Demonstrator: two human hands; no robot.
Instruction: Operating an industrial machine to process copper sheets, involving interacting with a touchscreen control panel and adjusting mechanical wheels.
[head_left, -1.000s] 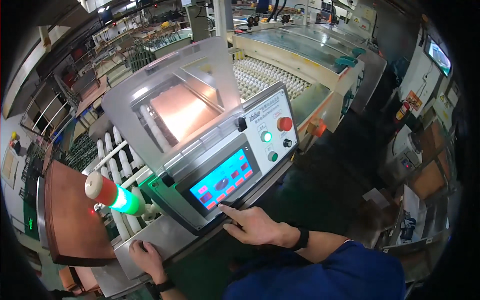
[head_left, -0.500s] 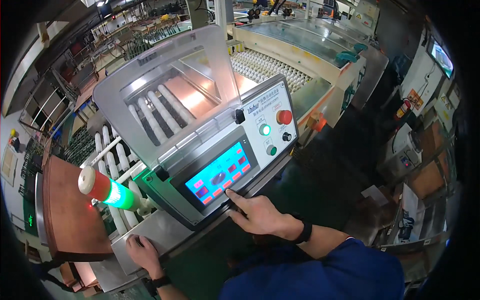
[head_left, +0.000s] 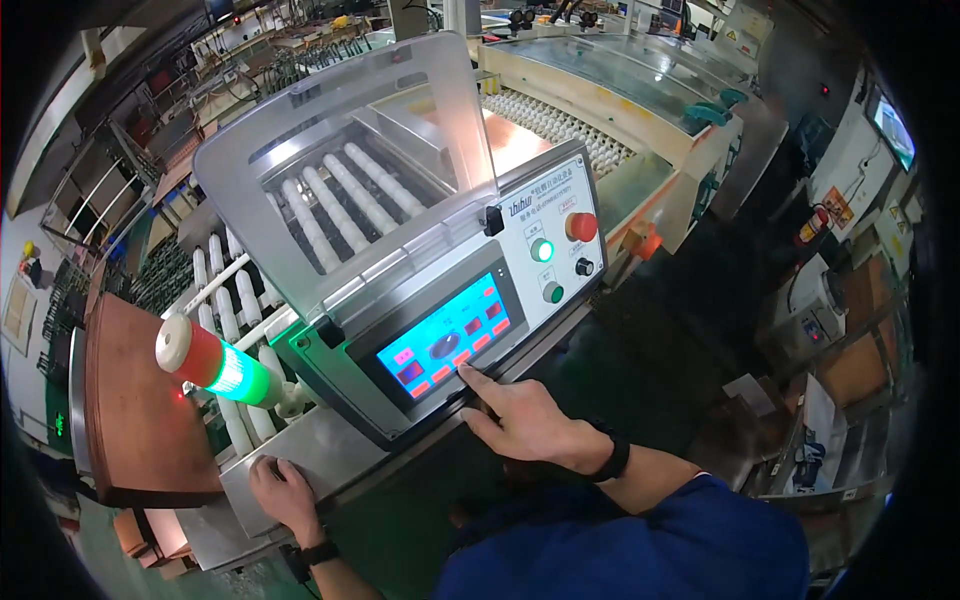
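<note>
My right hand [head_left: 540, 425] reaches to a lit blue touchscreen [head_left: 443, 340] with the index finger stretched out. Its fingertip meets the lower edge of the screen, by a row of red buttons. The thumb stands apart below and nothing is held; the other fingers are partly hidden. The screen sits in a tilted control box [head_left: 345, 375] with a raised clear cover [head_left: 235, 165]. My left hand [head_left: 285, 497] rests on the metal ledge [head_left: 330, 450] left of the box, thumb apart from the fingers, holding nothing.
A red, white and green signal light [head_left: 220, 368] juts out left of the box. White rollers [head_left: 225, 290] run behind it, with a copper sheet [head_left: 515, 140] farther along. Brown boards [head_left: 150, 400] stand at left. A red stop button [head_left: 580, 227] tops the panel's right side.
Behind the clear cover, the copper sheet has travelled away to the right, baring more rollers. My view has shifted slightly. The right fingertip has shifted along the screen's lower edge; the left hand stays on the ledge.
</note>
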